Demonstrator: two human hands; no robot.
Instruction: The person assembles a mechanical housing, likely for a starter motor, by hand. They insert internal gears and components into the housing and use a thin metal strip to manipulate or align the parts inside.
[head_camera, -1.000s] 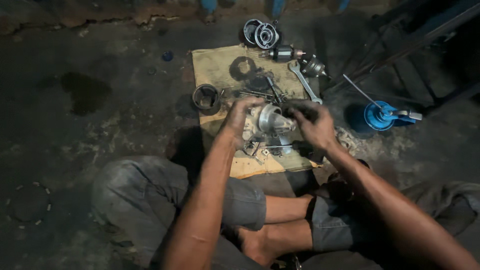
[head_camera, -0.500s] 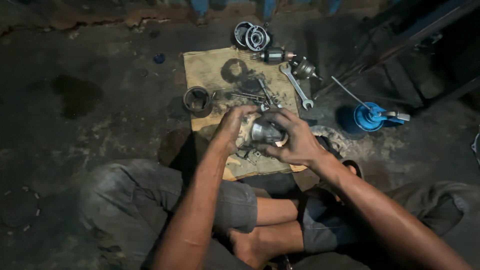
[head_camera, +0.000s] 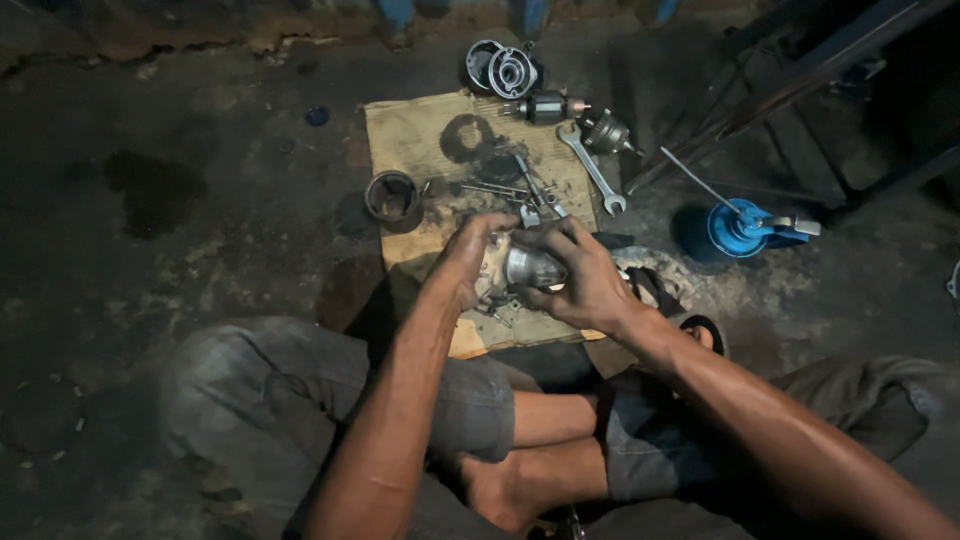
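I sit cross-legged on a dark floor. Both hands hold a small silver metal housing (head_camera: 528, 267) lifted above a greasy piece of cardboard (head_camera: 420, 135). My left hand (head_camera: 470, 255) cups its left side. My right hand (head_camera: 580, 275) wraps over its top and right side, fingers curled round it. Under the hands, small loose parts lie on the cardboard, partly hidden.
On the cardboard lie a short metal cylinder (head_camera: 392, 198), thin rods (head_camera: 495, 188) and a wrench (head_camera: 592, 168). Beyond it are a round end cover (head_camera: 505, 70), an armature (head_camera: 548, 106) and a gear part (head_camera: 605, 132). A blue oil can (head_camera: 745, 228) stands at right, near dark metal bars (head_camera: 800, 75).
Both hands have lifted the silver housing off the cardboard and drawn it closer to me. The right hand has closed over its top.
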